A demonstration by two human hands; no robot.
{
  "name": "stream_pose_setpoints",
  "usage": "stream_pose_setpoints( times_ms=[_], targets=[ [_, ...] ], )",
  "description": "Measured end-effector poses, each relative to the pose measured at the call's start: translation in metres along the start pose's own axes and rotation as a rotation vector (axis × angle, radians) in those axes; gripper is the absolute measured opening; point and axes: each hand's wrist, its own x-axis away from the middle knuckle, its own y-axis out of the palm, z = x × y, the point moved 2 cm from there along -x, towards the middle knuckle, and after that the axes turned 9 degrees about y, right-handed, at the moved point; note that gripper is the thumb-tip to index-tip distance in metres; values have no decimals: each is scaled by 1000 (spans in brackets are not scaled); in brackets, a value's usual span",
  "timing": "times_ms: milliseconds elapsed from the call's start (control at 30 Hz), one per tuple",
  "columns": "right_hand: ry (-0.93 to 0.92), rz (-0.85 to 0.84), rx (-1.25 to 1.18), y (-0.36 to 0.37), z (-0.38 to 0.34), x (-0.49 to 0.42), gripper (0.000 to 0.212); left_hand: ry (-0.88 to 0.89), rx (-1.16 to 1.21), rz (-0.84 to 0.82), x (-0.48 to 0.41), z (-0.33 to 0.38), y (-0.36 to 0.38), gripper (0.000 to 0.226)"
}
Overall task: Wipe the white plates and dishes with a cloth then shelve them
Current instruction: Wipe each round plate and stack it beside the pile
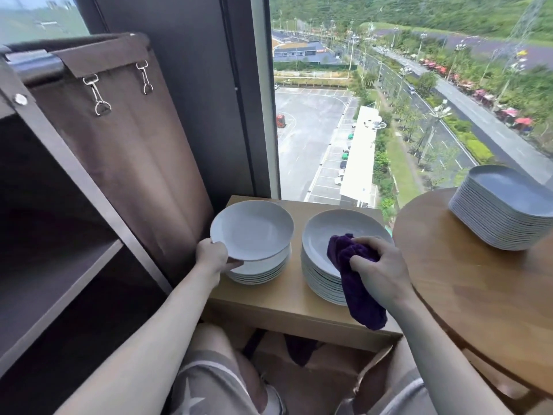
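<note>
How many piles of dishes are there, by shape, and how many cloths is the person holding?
Round plate piles: 2
Squarish dish pile: 1
Purple cloth, gripped in the right hand: 1
Total: 4

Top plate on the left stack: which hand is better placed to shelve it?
Left. The left hand grips that plate by its rim, and the shelf stands on its side. The right hand holds the purple cloth over the other stack.
</note>
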Motion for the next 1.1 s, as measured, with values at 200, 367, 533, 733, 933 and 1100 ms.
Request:
stream_pose_setpoints(
  times_ms=[200, 367, 533, 733, 933, 1100],
  targets=[
    [9, -5, 40, 9, 3, 2, 28, -2, -37, 27, -7, -23, -8, 46],
    [6, -17, 53, 13, 8, 1, 28, 29, -94, 25, -12, -26, -6, 45],
    [16, -22, 29, 16, 11, 1, 29, 126, -355, 34, -15, -27, -6, 45],
    [26, -33, 27, 16, 16, -1, 31, 194, -722, 27, -15, -27, -12, 40],
    [26, -46, 11, 15, 17, 1, 30, 184, -748, -51, -7, -34, -10, 27],
    [26, -39, -5, 4, 19, 3, 35, 231, -707, 51, 3, -26, -10, 68]
  ],
)
